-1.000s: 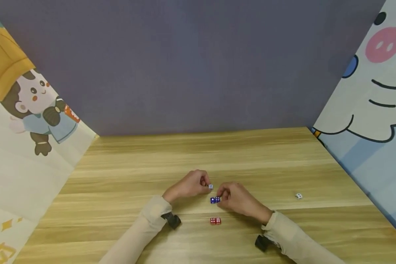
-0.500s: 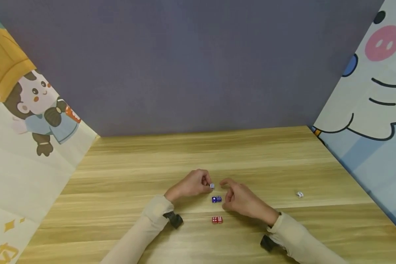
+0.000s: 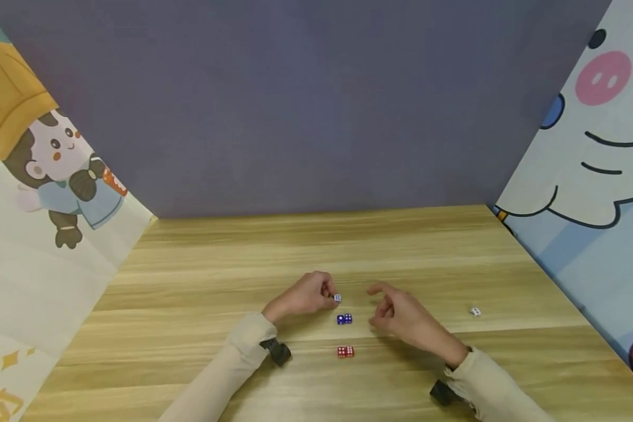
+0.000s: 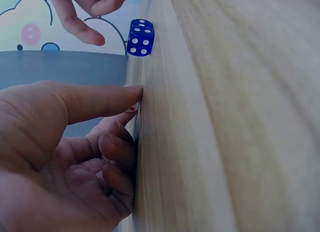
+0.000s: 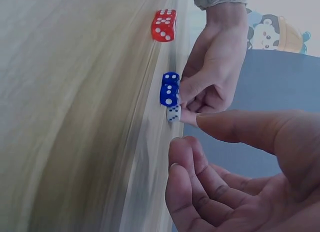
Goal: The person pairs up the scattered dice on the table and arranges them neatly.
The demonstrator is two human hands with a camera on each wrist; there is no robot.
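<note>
My left hand (image 3: 331,295) pinches a small white die (image 3: 337,298) between thumb and fingertip, low at the wooden table (image 3: 232,275). The right wrist view shows this white die (image 5: 173,114) right beside a pair of blue dice (image 5: 170,90). In the head view the blue dice (image 3: 344,319) lie just in front of the white die, and a pair of red dice (image 3: 345,351) lies nearer me. My right hand (image 3: 378,305) hovers to the right of the blue dice with loosely curved fingers and holds nothing. The left wrist view shows the blue dice (image 4: 140,38) below my right fingertips (image 4: 82,35).
Another white die (image 3: 475,312) lies alone far to the right on the table. A dark grey wall (image 3: 306,105) closes the back, and cartoon-printed panels stand on the left (image 3: 47,176) and right (image 3: 591,176). Black wrist mounts sit at both sleeves.
My right hand has let go of the blue dice and drawn away to the right, its fingers opening. The left hand keeps its pinch on the white die in the same place.
</note>
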